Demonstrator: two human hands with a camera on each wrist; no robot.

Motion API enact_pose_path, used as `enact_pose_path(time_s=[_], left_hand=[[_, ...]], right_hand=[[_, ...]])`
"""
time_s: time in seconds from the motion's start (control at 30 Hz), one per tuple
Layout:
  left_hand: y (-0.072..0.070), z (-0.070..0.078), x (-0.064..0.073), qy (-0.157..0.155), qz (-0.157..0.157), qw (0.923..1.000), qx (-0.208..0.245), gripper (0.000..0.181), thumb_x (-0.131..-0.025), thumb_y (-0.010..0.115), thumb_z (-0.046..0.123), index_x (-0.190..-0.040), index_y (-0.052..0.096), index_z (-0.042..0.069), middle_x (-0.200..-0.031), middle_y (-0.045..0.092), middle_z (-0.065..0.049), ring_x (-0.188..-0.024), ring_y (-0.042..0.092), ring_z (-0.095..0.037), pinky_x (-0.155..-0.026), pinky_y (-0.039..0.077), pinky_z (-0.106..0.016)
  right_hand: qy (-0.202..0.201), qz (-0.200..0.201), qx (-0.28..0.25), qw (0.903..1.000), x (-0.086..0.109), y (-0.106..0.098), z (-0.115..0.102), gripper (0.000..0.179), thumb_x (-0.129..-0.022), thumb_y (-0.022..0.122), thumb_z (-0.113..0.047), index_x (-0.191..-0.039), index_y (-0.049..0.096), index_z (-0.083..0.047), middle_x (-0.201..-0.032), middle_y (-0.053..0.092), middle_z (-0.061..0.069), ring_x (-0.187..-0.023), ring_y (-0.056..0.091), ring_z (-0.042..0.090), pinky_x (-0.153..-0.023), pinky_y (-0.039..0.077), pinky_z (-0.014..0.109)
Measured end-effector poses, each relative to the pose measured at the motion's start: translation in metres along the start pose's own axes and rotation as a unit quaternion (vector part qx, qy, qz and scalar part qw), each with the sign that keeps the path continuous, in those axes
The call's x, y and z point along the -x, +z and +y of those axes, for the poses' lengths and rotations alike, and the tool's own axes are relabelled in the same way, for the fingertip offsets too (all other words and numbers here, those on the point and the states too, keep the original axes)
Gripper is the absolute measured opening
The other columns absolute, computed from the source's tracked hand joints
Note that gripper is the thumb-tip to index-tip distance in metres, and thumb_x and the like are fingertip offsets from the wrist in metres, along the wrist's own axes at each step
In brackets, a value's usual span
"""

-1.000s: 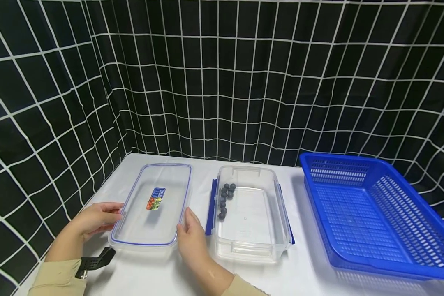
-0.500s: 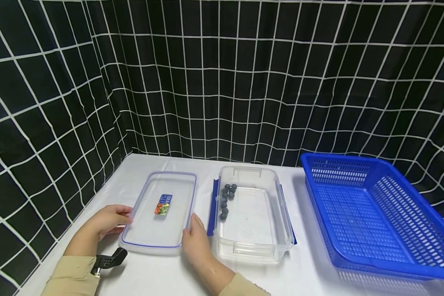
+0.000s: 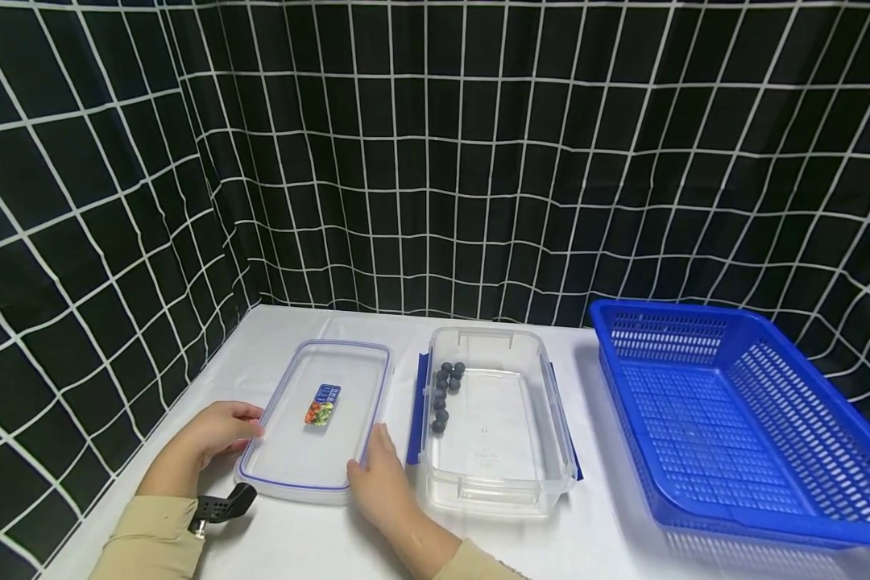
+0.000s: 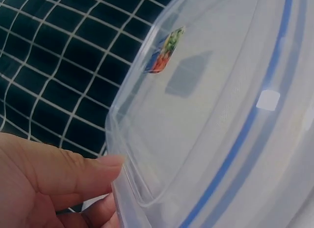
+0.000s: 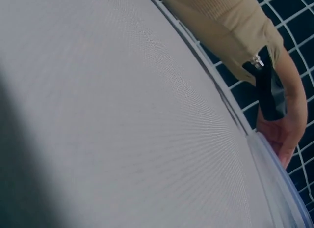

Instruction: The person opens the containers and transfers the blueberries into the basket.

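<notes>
A clear plastic box lid (image 3: pixel 290 455) with a blue seal and a fruit label lies low over the table at the left. My left hand (image 3: pixel 221 435) grips its left edge. In the left wrist view the thumb (image 4: pixel 100 171) presses on the rim, fingers curled beneath. My right hand (image 3: pixel 383 483) holds the lid's lower right edge, thumb and fingers apart; its fingertips are partly hidden. Right of it stands an open clear food container (image 3: pixel 496 419) with blue side latches. Several small dark balls (image 3: pixel 441 395), like blueberries, lie along its left side.
A large blue plastic basket (image 3: pixel 703 427) stands at the right. The white-covered table (image 3: pixel 297 540) is backed by a black curtain (image 3: pixel 478 161) with a white grid. A black strap (image 3: pixel 225 506) with a mount sits on the left wrist.
Both hands have shifted the lid a little to the right and toward the person, lowering it, with most of this in the first half second. Container, balls and basket stay put.
</notes>
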State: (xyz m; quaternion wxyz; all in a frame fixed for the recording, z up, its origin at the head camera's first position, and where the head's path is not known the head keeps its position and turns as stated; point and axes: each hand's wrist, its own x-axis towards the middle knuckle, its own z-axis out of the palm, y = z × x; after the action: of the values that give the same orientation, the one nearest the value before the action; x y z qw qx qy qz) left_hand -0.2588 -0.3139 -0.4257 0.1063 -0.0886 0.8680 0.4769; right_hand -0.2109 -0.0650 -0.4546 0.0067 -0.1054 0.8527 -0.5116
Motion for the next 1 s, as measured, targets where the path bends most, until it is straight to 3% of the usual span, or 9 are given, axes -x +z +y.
enact_pose_path(time_s=[0.37, 0.67, 0.8, 1.0], left_hand=[[0.005, 0.002, -0.003, 0.014, -0.005, 0.9999, 0.004, 0.035, -0.081, 0.061, 0.001, -0.111, 0.054, -0.014, -0.097, 0.059, -0.015, -0.082, 0.053, -0.015, -0.069, 0.050, -0.024], [-0.004, -0.005, 0.000, 0.020, -0.017, 0.9990, 0.036, 0.035, -0.085, 0.057, 0.001, -0.115, 0.051, -0.016, -0.103, 0.060, -0.017, -0.083, 0.056, -0.010, -0.077, 0.053, -0.029], [-0.003, -0.003, 0.001, 0.023, -0.022, 0.9978, 0.059, 0.040, -0.086, 0.055, 0.003, -0.120, 0.046, -0.015, -0.107, 0.059, -0.017, -0.086, 0.057, -0.012, -0.082, 0.053, -0.034], [-0.002, 0.008, 0.002, 0.034, -0.009, 0.9978, 0.057, 0.042, -0.089, 0.051, 0.006, -0.126, 0.042, -0.013, -0.113, 0.054, -0.022, -0.093, 0.055, -0.021, -0.085, 0.052, -0.036]], right_hand=[[0.026, 0.002, -0.025, 0.9994, 0.003, -0.002, -0.004, 0.070, -0.084, 0.058, -0.016, -0.136, 0.023, 0.015, -0.144, 0.015, 0.031, -0.132, 0.018, 0.044, -0.110, 0.017, 0.053], [0.024, -0.018, -0.030, 0.9991, 0.003, 0.001, -0.011, 0.073, -0.084, 0.059, -0.020, -0.138, 0.021, 0.013, -0.145, 0.014, 0.030, -0.133, 0.015, 0.042, -0.110, 0.014, 0.053], [0.026, -0.025, -0.037, 0.9987, 0.006, -0.001, -0.013, 0.074, -0.082, 0.060, -0.020, -0.140, 0.022, 0.008, -0.145, 0.012, 0.030, -0.134, 0.012, 0.043, -0.109, 0.014, 0.057], [0.020, -0.063, -0.065, 0.9957, 0.015, -0.009, -0.026, 0.075, -0.083, 0.060, -0.023, -0.144, 0.021, -0.003, -0.148, 0.007, 0.025, -0.135, 0.008, 0.042, -0.106, 0.014, 0.062]])
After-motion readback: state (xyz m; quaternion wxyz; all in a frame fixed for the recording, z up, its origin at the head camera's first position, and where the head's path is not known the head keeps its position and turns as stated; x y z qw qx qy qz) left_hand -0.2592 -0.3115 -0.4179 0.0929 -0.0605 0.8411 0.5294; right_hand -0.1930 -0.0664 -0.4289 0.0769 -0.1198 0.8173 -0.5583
